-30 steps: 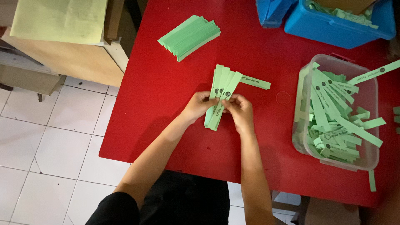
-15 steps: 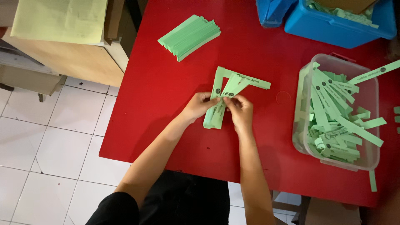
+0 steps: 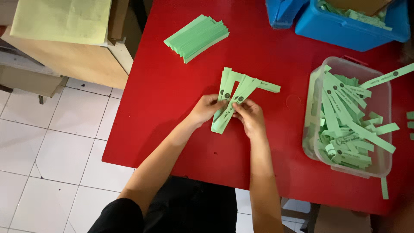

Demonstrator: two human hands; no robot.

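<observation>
Both hands meet over the middle of a red table (image 3: 164, 99). My left hand (image 3: 206, 108) and my right hand (image 3: 249, 116) pinch a small bundle of light green paper strips (image 3: 233, 92), which fans out at its far end and rests partly on the tabletop. The strips carry small dark print. One strip sticks out sideways to the right of the fan.
A neat stack of green strips (image 3: 196, 38) lies at the far left of the table. A clear plastic tub (image 3: 384, 164) on the right holds several loose strips. Blue bins (image 3: 345, 26) stand at the back. A wooden cabinet (image 3: 77, 60) stands left; white floor tiles lie below.
The strips in my hands have spread wider into a fan, and the sideways strip has shifted a little. My hands stay in about the same place.
</observation>
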